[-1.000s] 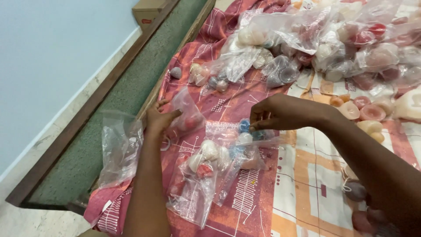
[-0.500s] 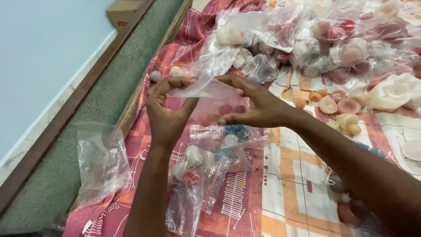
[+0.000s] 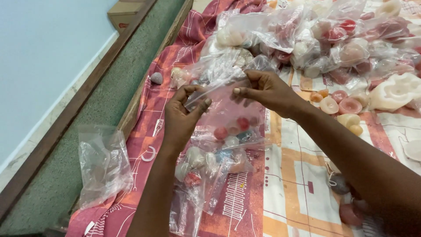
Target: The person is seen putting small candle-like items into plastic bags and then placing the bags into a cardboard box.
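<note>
At nine o'clock a crumpled empty clear plastic bag [image 3: 103,164] lies on the patterned red and orange bedsheet [image 3: 289,184]. Centre frame, the left hand [image 3: 182,120] has its grip pinched on the top edge of a small clear plastic pouch holding red round pieces [image 3: 230,118]; the right hand [image 3: 263,90] pinches the same edge. At one o'clock sits a heap of filled clear bags [image 3: 315,39].

We are showing two bare forearms, no sleeves | left hand [image 3: 182,120] wearing no rings or watch | right hand [image 3: 263,90] likewise unadorned, short plain nails showing
</note>
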